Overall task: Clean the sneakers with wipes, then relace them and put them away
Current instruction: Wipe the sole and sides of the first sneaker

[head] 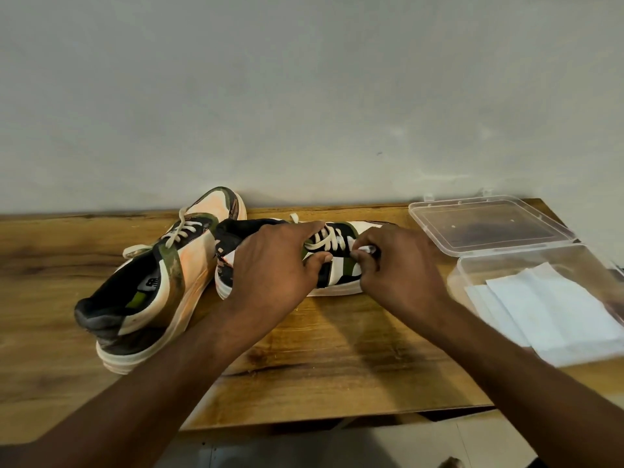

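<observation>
Wooden table (pixel 337 366) | two sneakers (pixel 152 282) (pixel 341 261) | two hands (pixel 273 265) (pixel 398 268) pinching laces (pixel 329 243)

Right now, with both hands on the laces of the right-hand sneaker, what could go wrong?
The left hand and right hand are working the lace on the cleaner sneaker. The other sneaker, visibly stained, touches it and may smear it. The open wipes box lies close to the right forearm, so it may get nudged.

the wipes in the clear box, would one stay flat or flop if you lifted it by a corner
Probably flop: the wipes look thin and lie limp in loose, overlapping sheets. Likely very light. One may drag its neighbour along, since they overlap inside the clear box.
</observation>
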A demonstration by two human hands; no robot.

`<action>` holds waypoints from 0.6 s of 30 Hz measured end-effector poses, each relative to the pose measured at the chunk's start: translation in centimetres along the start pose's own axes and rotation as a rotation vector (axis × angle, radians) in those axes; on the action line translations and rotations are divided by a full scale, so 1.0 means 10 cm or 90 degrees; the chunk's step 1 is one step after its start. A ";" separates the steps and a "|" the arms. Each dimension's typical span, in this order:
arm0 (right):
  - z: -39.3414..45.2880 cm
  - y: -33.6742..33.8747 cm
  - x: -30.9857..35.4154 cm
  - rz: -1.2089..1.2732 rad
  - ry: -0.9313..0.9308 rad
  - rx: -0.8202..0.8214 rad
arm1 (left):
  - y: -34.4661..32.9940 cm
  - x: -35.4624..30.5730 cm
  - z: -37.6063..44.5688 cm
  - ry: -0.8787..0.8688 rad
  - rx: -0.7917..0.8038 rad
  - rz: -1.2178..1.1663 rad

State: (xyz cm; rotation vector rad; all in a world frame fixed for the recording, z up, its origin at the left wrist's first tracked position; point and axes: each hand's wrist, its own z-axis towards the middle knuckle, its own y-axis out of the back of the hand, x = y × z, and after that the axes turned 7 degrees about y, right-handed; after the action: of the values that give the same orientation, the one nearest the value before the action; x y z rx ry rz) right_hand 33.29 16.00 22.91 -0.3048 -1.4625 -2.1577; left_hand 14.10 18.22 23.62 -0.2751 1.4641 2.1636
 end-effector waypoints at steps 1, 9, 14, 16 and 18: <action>0.03 0.03 -0.06 -0.002 -0.004 -0.002 | 0.00 0.00 0.00 0.000 0.003 -0.001; 0.14 0.22 -0.38 -0.027 -0.117 -0.089 | -0.01 0.00 0.00 -0.005 -0.003 0.002; 0.04 -0.03 -0.09 -0.021 -0.011 -0.018 | -0.03 -0.01 -0.01 -0.009 -0.009 0.017; 0.07 -0.02 -0.14 -0.041 -0.003 -0.008 | -0.04 0.00 -0.01 -0.009 -0.007 0.015; 0.13 0.09 -0.30 -0.055 -0.040 -0.038 | -0.03 0.00 -0.01 -0.009 -0.003 0.004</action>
State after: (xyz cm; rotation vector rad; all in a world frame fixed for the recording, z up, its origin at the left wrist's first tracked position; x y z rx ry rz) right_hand 36.18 17.85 22.75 -0.3393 -1.4727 -2.2831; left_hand 14.25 18.25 23.33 -0.2568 1.4543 2.1707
